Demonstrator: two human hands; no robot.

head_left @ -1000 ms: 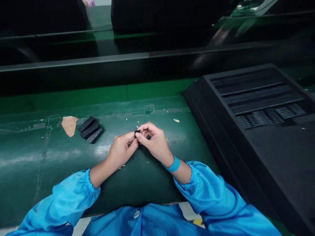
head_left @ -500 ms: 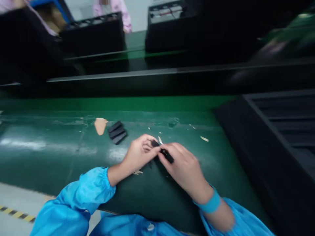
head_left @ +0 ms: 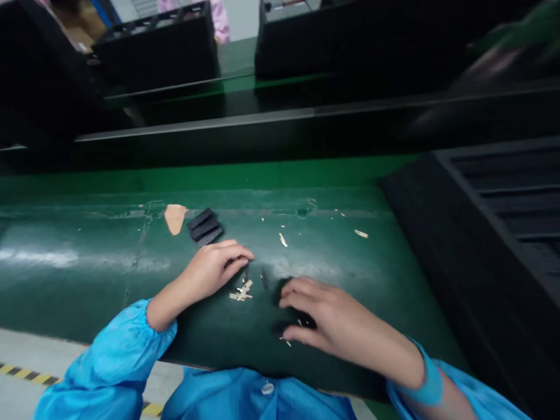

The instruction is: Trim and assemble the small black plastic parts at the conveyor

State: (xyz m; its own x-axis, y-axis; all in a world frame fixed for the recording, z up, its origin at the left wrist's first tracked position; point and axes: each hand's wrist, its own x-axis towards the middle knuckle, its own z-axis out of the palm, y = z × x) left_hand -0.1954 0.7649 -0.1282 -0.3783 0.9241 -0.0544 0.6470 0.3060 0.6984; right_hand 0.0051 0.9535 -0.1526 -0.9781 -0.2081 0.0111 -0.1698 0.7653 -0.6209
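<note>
My left hand (head_left: 214,268) is over the green table, its thumb and fingertips drawn close together; anything between them is too small to make out. Just below its fingertips lie a thin black piece (head_left: 263,278) and a small pile of pale slivers (head_left: 242,291). My right hand (head_left: 326,309) is low over the table on the right, thumb and fingers apart. In the crook of that hand a dark object (head_left: 308,321) with light specks shows partly, the rest hidden. Beyond my left hand, several black blocks (head_left: 205,226) lie side by side.
A tan, shield-shaped scrap (head_left: 175,219) lies left of the blocks. Pale chips (head_left: 283,240) are scattered across the green tabletop (head_left: 175,274). A large black slotted tray (head_left: 441,233) stands at right. Black bins (head_left: 157,52) and a person in a pink sleeve (head_left: 220,20) are at the back.
My hands were together on a small black block; now they have parted. My left hand moved left, my right hand moved nearer to me and its fingers spread.
</note>
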